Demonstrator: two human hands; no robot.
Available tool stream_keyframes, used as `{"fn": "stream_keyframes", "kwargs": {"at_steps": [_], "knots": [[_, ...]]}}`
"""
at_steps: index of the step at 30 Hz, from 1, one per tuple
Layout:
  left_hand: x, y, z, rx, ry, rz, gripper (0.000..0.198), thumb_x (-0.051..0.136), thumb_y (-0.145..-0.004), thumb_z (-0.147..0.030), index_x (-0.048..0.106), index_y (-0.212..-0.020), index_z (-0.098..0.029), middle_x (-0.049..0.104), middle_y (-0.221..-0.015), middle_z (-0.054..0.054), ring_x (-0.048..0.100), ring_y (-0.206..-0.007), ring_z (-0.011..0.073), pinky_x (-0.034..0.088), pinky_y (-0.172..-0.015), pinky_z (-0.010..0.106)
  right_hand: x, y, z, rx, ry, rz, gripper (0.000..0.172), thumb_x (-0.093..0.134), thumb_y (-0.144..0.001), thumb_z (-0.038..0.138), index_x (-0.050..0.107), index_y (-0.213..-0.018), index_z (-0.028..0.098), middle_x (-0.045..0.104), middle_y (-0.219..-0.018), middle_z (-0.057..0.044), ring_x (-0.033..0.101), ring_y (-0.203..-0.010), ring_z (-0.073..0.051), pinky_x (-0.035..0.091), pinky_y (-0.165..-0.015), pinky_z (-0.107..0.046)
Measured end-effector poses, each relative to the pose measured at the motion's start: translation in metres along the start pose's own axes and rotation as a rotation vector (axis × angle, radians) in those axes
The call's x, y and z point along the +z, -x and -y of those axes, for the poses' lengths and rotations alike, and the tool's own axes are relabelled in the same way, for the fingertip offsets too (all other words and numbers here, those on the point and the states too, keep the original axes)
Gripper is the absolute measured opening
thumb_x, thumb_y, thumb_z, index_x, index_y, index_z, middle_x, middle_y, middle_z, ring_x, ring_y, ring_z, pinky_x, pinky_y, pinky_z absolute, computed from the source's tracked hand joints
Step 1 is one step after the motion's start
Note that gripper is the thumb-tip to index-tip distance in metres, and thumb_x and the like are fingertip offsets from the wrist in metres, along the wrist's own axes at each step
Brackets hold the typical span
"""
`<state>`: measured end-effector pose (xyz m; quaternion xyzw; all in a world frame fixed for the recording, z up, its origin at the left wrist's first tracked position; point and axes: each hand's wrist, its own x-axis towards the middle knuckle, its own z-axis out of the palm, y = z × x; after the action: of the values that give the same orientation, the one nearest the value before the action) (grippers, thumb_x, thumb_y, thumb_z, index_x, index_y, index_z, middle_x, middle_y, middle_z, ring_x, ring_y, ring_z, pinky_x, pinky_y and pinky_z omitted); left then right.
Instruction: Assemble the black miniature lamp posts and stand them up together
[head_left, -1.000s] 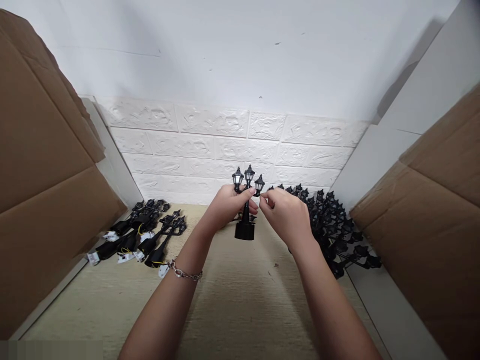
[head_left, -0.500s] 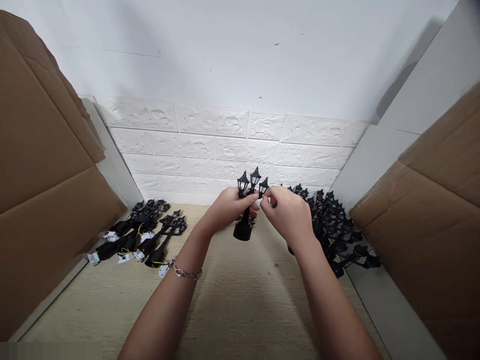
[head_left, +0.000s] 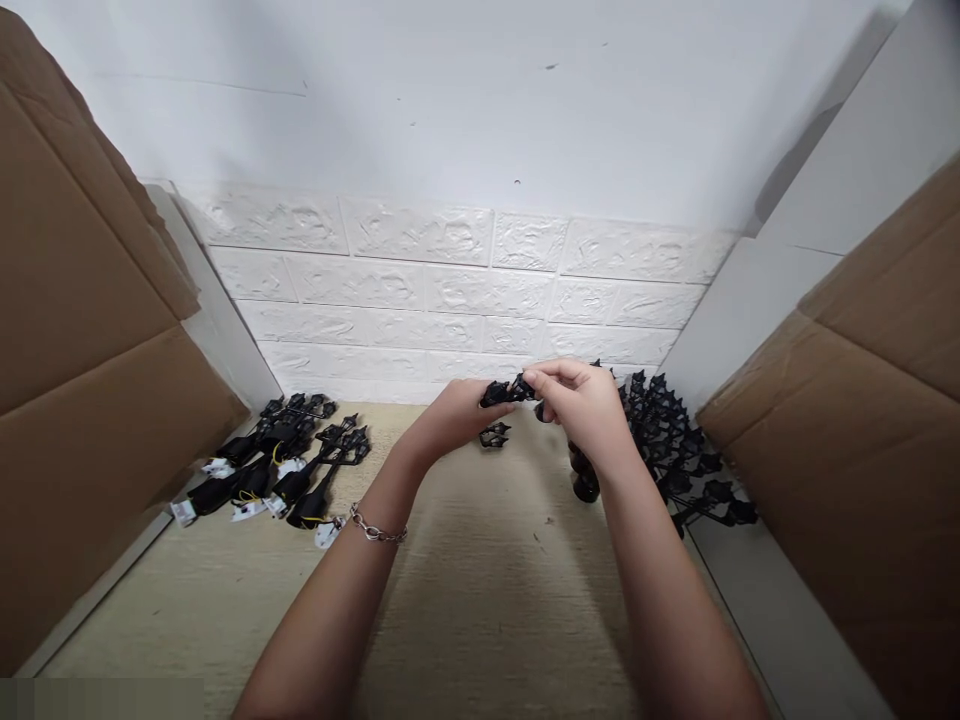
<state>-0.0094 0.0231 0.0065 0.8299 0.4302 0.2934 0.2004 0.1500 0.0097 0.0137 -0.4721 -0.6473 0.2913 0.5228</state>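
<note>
While it's tipped sideways just above the surface [head_left: 465, 600], the little black lamp post [head_left: 504, 392] is pinched by left hand [head_left: 450, 425] and right hand [head_left: 581, 405] fingers; looks light, brittle plastic, probably best gripped by the pole.

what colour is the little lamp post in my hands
Black: the lamp post, held between left hand and right hand, head view.

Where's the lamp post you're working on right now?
Centre of the head view: the lamp post is pinched between the left hand and right hand, above the table.
</note>
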Motion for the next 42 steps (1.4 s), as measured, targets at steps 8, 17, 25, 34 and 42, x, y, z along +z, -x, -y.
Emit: {"fn": "stream_keyframes", "kwargs": {"at_steps": [8, 17, 25, 34, 42], "knots": [[0.011, -0.003, 0.034, -0.202, -0.288, 0.016, 0.052, 0.044, -0.08, -0.037, 0.041, -0.125, -0.012, 0.053, -0.12, 0.015, 0.049, -0.11, 0.0249, 0.038, -0.087, 0.03, -0.02, -0.016, -0.022, 0.0, 0.271, -0.217, 0.024, 0.056, -0.072, 0.036, 0.067, -0.074, 0.015, 0.058, -0.054, 0.0, 0.051, -0.047, -0.012, 0.038, -0.053, -0.025], [0.029, -0.009, 0.07, -0.446, -0.511, 0.31, 0.036, 0.049, -0.077, -0.034, 0.056, -0.105, -0.013, 0.061, -0.108, 0.016, 0.057, -0.099, 0.0257, 0.043, -0.078, 0.03, -0.021, -0.029, -0.046, 0.128, 0.827, -0.15, 0.025, 0.046, -0.081, 0.031, 0.068, -0.086, 0.021, 0.067, -0.085, -0.007, 0.058, -0.083, -0.02, 0.039, -0.068, -0.027], [0.03, -0.008, 0.068, -0.516, -0.553, 0.417, 0.036, 0.049, -0.075, -0.04, 0.06, -0.099, -0.015, 0.062, -0.105, 0.015, 0.058, -0.094, 0.0277, 0.045, -0.074, 0.034, -0.013, -0.028, -0.052, 0.226, 0.894, -0.098, 0.024, 0.046, -0.082, 0.032, 0.068, -0.086, 0.023, 0.066, -0.09, -0.007, 0.058, -0.087, -0.021, 0.041, -0.067, -0.026], [0.029, -0.008, 0.065, -0.532, -0.557, 0.471, 0.04, 0.046, -0.076, -0.043, 0.059, -0.101, -0.014, 0.062, -0.105, 0.015, 0.058, -0.094, 0.0285, 0.045, -0.074, 0.036, -0.006, -0.025, -0.049, 0.249, 0.978, -0.058, 0.026, 0.045, -0.083, 0.031, 0.067, -0.094, 0.022, 0.065, -0.089, -0.01, 0.06, -0.085, -0.022, 0.043, -0.069, -0.028], [0.031, -0.009, 0.068, -0.533, -0.558, 0.485, 0.035, 0.043, -0.077, -0.036, 0.062, -0.097, -0.014, 0.063, -0.104, 0.015, 0.059, -0.093, 0.0259, 0.045, -0.073, 0.031, -0.007, -0.023, -0.041, 0.245, 1.046, -0.025, 0.03, 0.039, -0.081, 0.023, 0.069, -0.083, 0.018, 0.065, -0.084, -0.013, 0.061, -0.081, -0.023, 0.044, -0.066, -0.029]]}}
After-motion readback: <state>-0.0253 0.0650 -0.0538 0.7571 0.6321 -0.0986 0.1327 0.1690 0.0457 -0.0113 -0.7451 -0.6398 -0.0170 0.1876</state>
